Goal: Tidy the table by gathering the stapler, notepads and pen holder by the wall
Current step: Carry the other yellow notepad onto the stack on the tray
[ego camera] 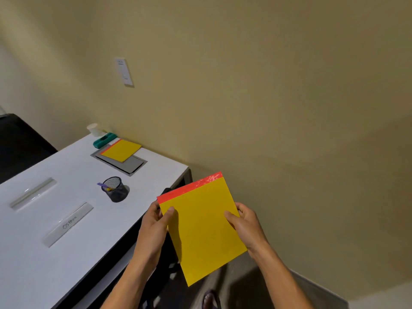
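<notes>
Grasping the yellow notepad (201, 228) by its side edges, left hand (153, 226) and right hand (246, 226) hold it off the tabletop (66, 253); fingers behind are hidden.

notepad (201, 228) yellow, red top band | stapler (104, 139) teal | pen holder (116, 189) black mesh

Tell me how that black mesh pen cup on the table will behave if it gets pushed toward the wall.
The pen cup is thin mesh with few pens showing, so it is probably light and should slide easily on the smooth white table. It looks taller than its base is wide, so a push near the rim may tip it; pushing low seems safer.
</notes>
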`<state>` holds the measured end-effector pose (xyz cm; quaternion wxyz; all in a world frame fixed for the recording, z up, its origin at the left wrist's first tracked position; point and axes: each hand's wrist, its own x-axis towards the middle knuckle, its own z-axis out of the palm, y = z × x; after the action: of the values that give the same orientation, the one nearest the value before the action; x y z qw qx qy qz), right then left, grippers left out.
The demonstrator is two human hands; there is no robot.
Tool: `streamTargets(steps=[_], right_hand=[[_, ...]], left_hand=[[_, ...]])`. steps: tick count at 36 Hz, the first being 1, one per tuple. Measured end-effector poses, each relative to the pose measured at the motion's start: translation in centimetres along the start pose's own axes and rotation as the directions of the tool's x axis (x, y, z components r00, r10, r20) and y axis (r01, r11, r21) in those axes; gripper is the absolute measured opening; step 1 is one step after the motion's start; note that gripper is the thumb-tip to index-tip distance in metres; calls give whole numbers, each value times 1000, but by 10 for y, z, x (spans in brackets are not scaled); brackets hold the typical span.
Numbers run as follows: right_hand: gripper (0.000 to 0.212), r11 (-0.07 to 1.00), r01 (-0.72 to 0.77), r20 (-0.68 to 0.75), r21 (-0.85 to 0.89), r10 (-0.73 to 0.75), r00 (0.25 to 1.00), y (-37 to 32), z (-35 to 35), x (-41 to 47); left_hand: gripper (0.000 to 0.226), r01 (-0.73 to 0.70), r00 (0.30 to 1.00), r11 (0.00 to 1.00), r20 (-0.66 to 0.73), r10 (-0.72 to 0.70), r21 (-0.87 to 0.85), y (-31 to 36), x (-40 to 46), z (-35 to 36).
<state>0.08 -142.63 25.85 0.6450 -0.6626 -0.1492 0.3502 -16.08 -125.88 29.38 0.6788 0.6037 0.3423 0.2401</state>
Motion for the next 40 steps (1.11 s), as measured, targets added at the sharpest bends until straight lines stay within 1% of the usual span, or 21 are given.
streamTargets(steps=[3,8,11,14,18,21,25,29,31,36,40], right_hand=[[20,1000,18,2,1,-18,1000,-10,-1,25],[16,996,68,-72,-51,-72,995,-38,-5,78],[15,991,106,-93,-87,-114,989,-61,-4,115],[15,986,129,-84,-109,-138,987,-83,3,155],[17,981,150,-29,-126,-155,988,-103,22,202],[19,983,135,33,-128,-132,991,-112,40,229],[20,985,77,125,-153,-58,990,-112,58,258],[22,978,21,218,-209,25,976,-104,73,289],[22,973,-13,236,-231,69,969,-97,76,300],[21,949,-7,339,-314,119,933,-92,98,346],[28,935,21,399,-353,131,908,-94,114,381]], left_hand=[[24,23,1000,1000,6,-23,-21,-1,19,8],[24,56,998,997,42,-54,-61,0,68,21],[21,49,997,997,68,-45,-62,4,101,28],[22,33,998,996,64,-27,-85,10,132,30],[24,-7,1000,992,-10,6,-124,20,166,22],[24,-32,995,994,-95,22,-107,25,187,8],[22,-14,981,990,-195,-14,-143,27,210,-10],[21,8,967,988,-250,-47,-157,22,228,-20],[21,29,961,986,-266,-74,-167,17,231,-19],[21,35,911,976,-395,-119,-215,11,258,-29],[21,20,865,974,-484,-129,-225,15,283,-31]])
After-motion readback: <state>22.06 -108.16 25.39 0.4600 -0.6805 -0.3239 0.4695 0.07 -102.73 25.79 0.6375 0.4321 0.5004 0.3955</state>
